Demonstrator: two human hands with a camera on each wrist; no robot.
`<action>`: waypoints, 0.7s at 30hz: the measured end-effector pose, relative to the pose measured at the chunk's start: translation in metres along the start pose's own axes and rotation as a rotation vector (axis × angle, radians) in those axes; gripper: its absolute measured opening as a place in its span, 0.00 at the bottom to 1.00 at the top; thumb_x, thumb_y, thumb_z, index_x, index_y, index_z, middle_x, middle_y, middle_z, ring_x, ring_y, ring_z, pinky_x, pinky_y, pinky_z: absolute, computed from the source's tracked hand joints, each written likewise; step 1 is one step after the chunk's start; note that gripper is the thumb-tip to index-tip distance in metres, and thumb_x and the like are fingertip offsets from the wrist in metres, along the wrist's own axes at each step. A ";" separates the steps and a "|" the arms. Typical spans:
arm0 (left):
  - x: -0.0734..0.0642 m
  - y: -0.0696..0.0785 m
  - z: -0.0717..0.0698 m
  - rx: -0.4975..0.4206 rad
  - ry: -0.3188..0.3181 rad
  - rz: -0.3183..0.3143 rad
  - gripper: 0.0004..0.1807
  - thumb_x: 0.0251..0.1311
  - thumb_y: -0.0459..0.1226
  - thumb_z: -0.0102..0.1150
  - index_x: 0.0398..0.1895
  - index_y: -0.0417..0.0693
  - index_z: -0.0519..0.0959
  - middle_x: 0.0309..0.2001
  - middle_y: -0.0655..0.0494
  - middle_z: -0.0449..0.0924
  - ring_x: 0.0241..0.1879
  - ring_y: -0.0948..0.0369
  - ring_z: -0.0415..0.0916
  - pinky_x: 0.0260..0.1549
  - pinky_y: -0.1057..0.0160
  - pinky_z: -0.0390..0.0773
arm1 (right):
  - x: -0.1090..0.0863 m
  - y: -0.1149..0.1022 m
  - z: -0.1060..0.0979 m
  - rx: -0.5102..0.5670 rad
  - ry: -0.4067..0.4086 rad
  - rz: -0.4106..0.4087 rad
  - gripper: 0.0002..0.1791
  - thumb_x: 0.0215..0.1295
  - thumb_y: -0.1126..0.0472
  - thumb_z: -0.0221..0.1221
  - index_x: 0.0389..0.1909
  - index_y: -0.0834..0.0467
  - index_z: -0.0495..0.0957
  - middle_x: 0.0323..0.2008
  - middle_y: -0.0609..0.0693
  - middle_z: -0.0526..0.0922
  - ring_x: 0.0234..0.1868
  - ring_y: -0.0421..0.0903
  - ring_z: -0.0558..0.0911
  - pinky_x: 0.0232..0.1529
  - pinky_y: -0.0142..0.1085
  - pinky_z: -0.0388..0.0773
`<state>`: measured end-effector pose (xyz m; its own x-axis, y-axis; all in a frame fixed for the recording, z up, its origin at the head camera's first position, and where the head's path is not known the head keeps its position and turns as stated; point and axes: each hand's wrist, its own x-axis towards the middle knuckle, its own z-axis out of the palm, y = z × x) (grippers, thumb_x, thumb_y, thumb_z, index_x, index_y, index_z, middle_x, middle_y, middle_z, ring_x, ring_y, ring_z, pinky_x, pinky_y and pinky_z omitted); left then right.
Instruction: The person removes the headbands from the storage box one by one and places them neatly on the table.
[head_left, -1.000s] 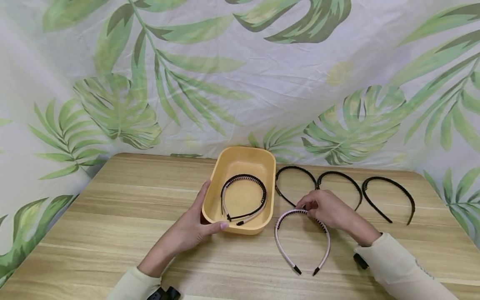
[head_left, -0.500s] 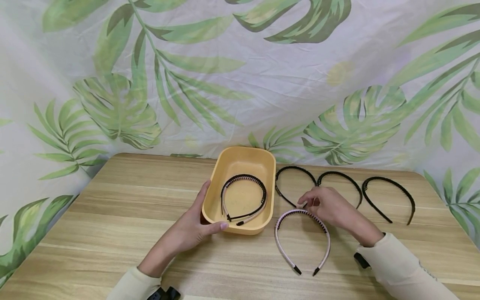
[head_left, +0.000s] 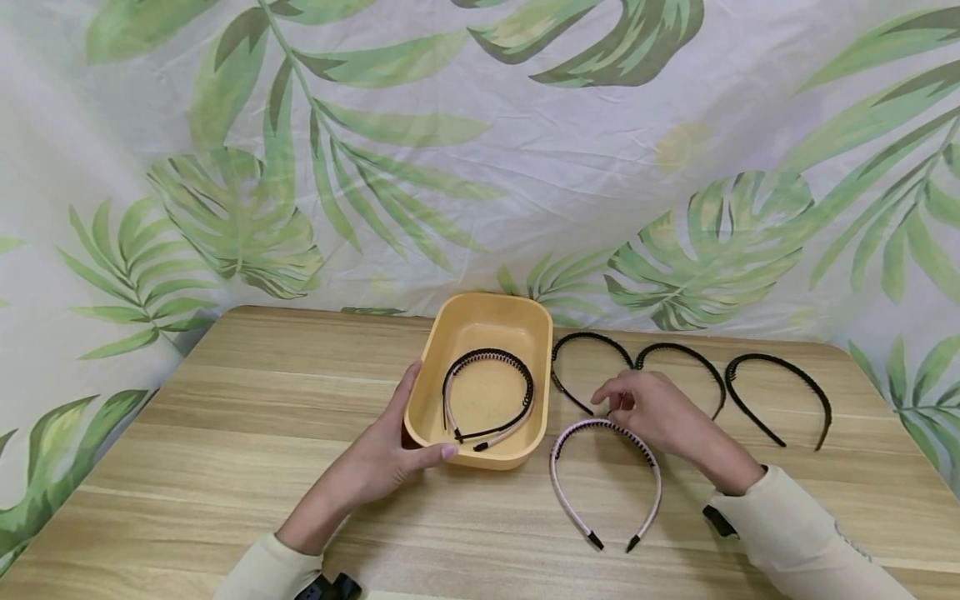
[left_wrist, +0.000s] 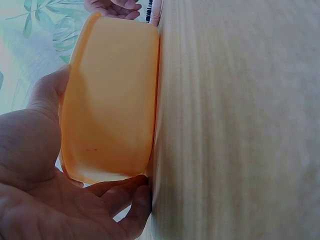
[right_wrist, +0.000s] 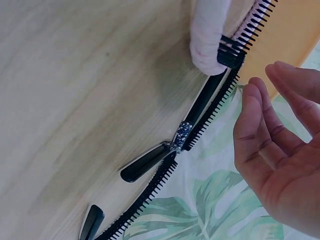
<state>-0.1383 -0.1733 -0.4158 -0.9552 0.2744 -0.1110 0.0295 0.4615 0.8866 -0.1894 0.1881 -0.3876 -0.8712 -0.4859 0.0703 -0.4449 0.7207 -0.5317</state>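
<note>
Tabletop [head_left: 225,467]: yellow bin [head_left: 495,312] between hands [head_left: 386,458] [head_left: 660,417]

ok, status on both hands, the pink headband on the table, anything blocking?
Left hand gripping yellow box. Right hand by pink headband, no visible grip. Headband flat on table; only box's side wall between it and box interior.

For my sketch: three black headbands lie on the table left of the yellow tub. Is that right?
Not quite: the head view shows the three black headbands on the table to the right of the yellow tub, not the left.
</note>
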 end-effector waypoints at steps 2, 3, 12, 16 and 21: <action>0.000 0.000 0.000 0.004 0.000 -0.004 0.68 0.62 0.48 0.75 0.86 0.64 0.28 0.84 0.40 0.48 0.80 0.46 0.56 0.76 0.42 0.56 | 0.001 0.000 0.000 -0.005 0.007 -0.004 0.15 0.56 0.77 0.63 0.41 0.61 0.89 0.29 0.45 0.83 0.33 0.39 0.78 0.36 0.34 0.77; 0.000 0.000 0.000 0.005 0.001 -0.006 0.68 0.62 0.48 0.75 0.86 0.64 0.28 0.84 0.40 0.47 0.80 0.46 0.56 0.76 0.43 0.56 | 0.001 -0.001 0.000 -0.007 0.009 -0.004 0.14 0.56 0.76 0.64 0.41 0.61 0.89 0.29 0.45 0.84 0.33 0.39 0.79 0.36 0.34 0.77; 0.000 0.000 0.000 0.009 0.004 -0.016 0.68 0.62 0.48 0.75 0.86 0.65 0.28 0.84 0.40 0.47 0.80 0.46 0.57 0.76 0.42 0.56 | 0.005 -0.006 0.001 -0.018 0.030 0.019 0.11 0.59 0.73 0.66 0.42 0.62 0.88 0.29 0.46 0.84 0.34 0.41 0.79 0.37 0.37 0.77; 0.000 0.000 0.000 0.014 0.005 -0.020 0.68 0.62 0.48 0.75 0.86 0.65 0.28 0.84 0.40 0.48 0.80 0.46 0.57 0.76 0.42 0.57 | 0.007 -0.009 0.001 -0.008 0.051 0.010 0.11 0.59 0.73 0.64 0.41 0.62 0.88 0.29 0.47 0.84 0.34 0.42 0.80 0.39 0.38 0.78; 0.000 0.000 0.000 0.010 0.008 -0.026 0.68 0.62 0.48 0.75 0.86 0.64 0.28 0.84 0.39 0.48 0.80 0.45 0.56 0.77 0.42 0.55 | 0.009 -0.013 0.001 0.003 0.083 -0.006 0.10 0.60 0.73 0.64 0.40 0.62 0.88 0.29 0.47 0.85 0.34 0.42 0.80 0.39 0.37 0.77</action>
<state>-0.1382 -0.1730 -0.4162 -0.9581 0.2552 -0.1304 0.0074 0.4768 0.8790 -0.1908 0.1740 -0.3812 -0.8828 -0.4472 0.1435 -0.4495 0.7162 -0.5338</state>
